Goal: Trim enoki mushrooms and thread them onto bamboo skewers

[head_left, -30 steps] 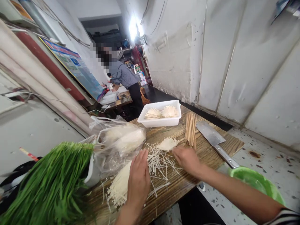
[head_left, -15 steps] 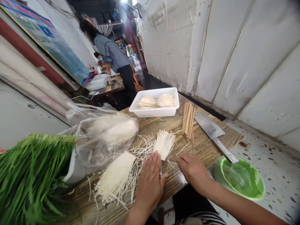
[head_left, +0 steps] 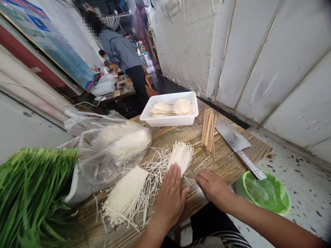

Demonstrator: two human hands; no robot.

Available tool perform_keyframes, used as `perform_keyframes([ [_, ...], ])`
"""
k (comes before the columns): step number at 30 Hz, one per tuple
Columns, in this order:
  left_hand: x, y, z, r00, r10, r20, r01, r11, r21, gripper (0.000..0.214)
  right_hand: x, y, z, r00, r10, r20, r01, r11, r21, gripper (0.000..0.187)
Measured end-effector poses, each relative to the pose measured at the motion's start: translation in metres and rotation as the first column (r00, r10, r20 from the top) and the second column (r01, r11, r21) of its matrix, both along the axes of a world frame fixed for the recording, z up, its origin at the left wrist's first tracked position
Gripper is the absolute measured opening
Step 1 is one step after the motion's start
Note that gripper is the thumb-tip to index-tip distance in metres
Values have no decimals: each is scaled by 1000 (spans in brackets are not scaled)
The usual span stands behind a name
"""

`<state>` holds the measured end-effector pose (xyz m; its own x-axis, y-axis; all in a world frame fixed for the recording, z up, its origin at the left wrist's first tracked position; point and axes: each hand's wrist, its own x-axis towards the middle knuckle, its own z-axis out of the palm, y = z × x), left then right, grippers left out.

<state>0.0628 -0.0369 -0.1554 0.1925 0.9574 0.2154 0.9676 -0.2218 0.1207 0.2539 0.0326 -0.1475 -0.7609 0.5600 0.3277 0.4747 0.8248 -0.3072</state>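
My left hand point(head_left: 172, 193) lies flat, fingers stretched, with its fingertips on the lower end of a small fanned bunch of enoki mushrooms point(head_left: 181, 155). To the right, my right hand point(head_left: 213, 187) rests low at the table's near edge, its fingers pressed together; whatever they hold, if anything, is hidden. A larger clump of enoki point(head_left: 126, 194) lies left of my left hand, and loose strands point(head_left: 159, 160) are scattered between the two. Beyond my right hand lies a bundle of bamboo skewers point(head_left: 208, 132), with a cleaver point(head_left: 234, 137) beside it.
A white plastic tub point(head_left: 169, 120) holding skewered enoki stands at the wooden table's point(head_left: 186, 132) far side. On the left are a clear bag of enoki point(head_left: 124, 141) and green leafy vegetables point(head_left: 33, 199). A green-lined bucket point(head_left: 263, 193) sits below right. Another person point(head_left: 122, 51) bends over a back table.
My left hand has shifted slightly right and up on the enoki bunch. My right hand stays almost in place. The view has turned a little.
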Motion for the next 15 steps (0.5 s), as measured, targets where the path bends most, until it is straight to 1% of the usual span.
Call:
perform_keyframes([
  [6, 3, 0, -3, 1000, -8, 0, 8, 1000, -4, 65, -5, 0, -1, 1000, -3, -2, 3, 1000, -25, 17],
  [9, 2, -1, 0, 999, -7, 40, 7, 1000, -8, 66, -5, 1, -3, 1000, 0, -11, 0, 999, -33, 16],
  [10, 0, -2, 4, 997, 16, 73, -16, 1000, -6, 66, -5, 1, -3, 1000, -2, -17, 2, 1000, -31, 17],
  [12, -7, -5, 14, 980, 119, 162, -122, 992, 12, 65, -4, 1, -4, 1000, -6, -20, 6, 1000, -23, 18],
  [14, -17, -8, 26, 938, 246, 246, -266, 963, 49, 64, -3, 1, -4, 1000, -4, -16, 4, 1000, -11, 18],
  [15, -22, -9, 30, 917, 289, 274, -319, 945, 73, 63, -3, 1, -4, 1000, -4, -15, 4, 1000, -6, 18],
])
